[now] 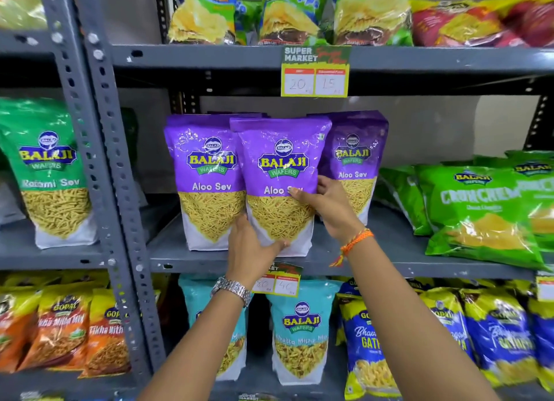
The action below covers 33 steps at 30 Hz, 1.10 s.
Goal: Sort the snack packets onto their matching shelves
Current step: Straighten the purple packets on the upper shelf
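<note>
Left hand cups the bottom edge and right hand clasps the right side of the front Aloo Sev packet. Stand it upright on the middle shelf, flush beside its purple neighbours.

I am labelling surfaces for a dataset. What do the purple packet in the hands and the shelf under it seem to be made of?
The purple packet looks like glossy plastic film: it shows bright glare and wrinkles, and a clear lower window shows the yellow snack inside. The shelf seems to be grey painted metal, matte, with slotted edges and bolted, perforated uprights; the metal itself is a guess.
</note>
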Available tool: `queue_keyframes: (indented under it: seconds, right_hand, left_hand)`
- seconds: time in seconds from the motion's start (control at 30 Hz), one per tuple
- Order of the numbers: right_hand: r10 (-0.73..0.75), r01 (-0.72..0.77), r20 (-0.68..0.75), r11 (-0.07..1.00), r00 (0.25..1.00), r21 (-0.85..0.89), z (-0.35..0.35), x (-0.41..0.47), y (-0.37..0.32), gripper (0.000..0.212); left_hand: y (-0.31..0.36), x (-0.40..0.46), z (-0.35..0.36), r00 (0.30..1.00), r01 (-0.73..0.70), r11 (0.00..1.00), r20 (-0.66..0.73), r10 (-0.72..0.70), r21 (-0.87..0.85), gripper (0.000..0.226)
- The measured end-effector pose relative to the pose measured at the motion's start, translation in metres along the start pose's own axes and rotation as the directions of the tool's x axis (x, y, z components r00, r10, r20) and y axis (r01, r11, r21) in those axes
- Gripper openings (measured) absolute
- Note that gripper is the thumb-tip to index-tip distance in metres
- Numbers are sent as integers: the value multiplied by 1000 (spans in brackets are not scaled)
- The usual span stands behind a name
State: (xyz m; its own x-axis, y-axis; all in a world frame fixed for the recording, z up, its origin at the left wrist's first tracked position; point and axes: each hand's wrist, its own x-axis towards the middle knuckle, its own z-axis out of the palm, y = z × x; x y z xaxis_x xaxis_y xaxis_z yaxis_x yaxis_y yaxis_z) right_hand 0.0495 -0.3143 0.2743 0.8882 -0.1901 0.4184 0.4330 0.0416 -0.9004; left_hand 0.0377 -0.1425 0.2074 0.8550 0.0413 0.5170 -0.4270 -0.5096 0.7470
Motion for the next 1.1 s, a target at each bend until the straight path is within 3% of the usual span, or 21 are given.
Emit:
queue_keyframes:
  seconds: [0.17, 0.33, 0.5, 0.9, 1.1]
  right_hand:
    - [-17, 18, -43, 1000, 999, 12, -7, -3, -3, 34]
    - [-31, 35, -101, 998, 994, 44, -36, -4, -12, 45]
    - [-80, 82, -118, 997, 990, 8, -80, -2, -26, 43]
    - [-97, 93, -95, 995, 991, -44, -154, 1, -24, 37]
    - [-54, 53, -67, 998, 996, -20, -167, 4, -17, 45]
  left_hand:
    - [7, -3, 6, 999, 4, 1000, -35, -4, 11, 94]
    - [25, -7, 23, 999, -26, 1000, -26, 27, 3, 85]
    - [54, -6, 47, 999, -37, 999, 4, 37, -9, 84]
    - [87, -3, 108, 990, -25, 1000, 138, 25, -1, 89]
    - [78, 8, 110, 971, -5, 999, 237, 17, -51, 94]
